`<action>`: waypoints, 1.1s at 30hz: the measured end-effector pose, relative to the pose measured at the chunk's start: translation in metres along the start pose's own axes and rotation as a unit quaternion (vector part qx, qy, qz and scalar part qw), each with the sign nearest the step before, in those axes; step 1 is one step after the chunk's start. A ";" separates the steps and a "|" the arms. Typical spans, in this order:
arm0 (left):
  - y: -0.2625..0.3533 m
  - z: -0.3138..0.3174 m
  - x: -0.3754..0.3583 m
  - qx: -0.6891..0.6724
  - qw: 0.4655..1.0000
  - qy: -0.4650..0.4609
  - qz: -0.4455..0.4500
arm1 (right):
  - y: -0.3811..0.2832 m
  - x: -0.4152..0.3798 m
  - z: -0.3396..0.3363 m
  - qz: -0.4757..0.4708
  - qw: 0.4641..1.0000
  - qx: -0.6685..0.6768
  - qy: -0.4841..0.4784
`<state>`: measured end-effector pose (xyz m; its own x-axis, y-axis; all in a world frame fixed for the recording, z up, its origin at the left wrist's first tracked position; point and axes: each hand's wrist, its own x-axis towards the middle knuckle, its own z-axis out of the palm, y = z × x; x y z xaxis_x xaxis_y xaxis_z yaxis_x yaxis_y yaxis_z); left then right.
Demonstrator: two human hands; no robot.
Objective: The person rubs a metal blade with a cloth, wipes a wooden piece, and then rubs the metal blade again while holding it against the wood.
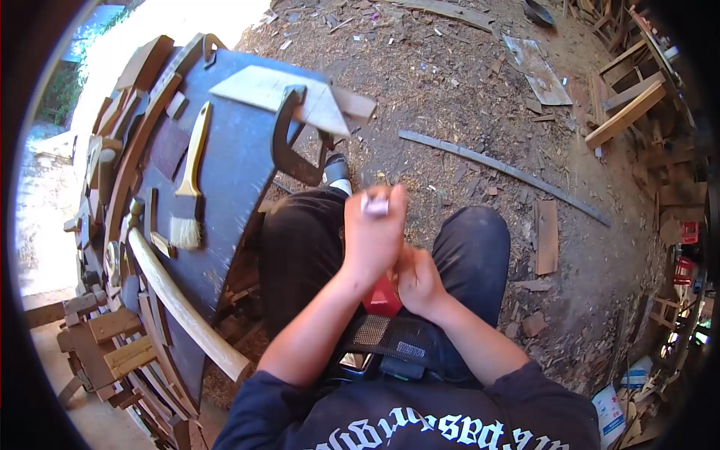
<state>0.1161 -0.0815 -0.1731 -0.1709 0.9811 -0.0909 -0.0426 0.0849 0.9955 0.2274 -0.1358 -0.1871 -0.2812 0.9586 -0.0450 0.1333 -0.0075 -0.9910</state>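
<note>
A dark workbench (236, 169) stands at the view's nine to ten o'clock; by its own clock, a brush (191, 186) lies near the middle, a pale board (262, 88) at one, a long pale handle (186, 304) at six. The chip-strewn ground (442, 97) bears a grey strip (510, 174) toward two, a brown plank (547, 236) at three

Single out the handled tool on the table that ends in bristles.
The paintbrush, with its yellow handle and pale bristles; the long-handled tool near it has a thicker, paler wooden handle and shows no bristles.
</note>
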 end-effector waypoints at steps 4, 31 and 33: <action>0.044 0.005 0.041 -0.039 0.999 0.010 0.008 | -0.022 0.031 0.005 0.058 0.995 0.077 0.020; 0.039 0.005 -0.014 -0.027 0.996 -0.039 -0.069 | -0.049 -0.032 0.002 0.112 0.993 0.045 0.007; 0.042 0.006 0.000 -0.032 0.999 -0.019 -0.025 | -0.057 -0.022 0.003 0.098 0.995 0.012 0.018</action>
<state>0.1203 -0.0766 -0.1315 -0.1302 0.9819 -0.1376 -0.1134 0.1231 0.9859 0.2232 -0.1570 -0.1302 -0.2178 0.9475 -0.2339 0.1598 -0.2018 -0.9663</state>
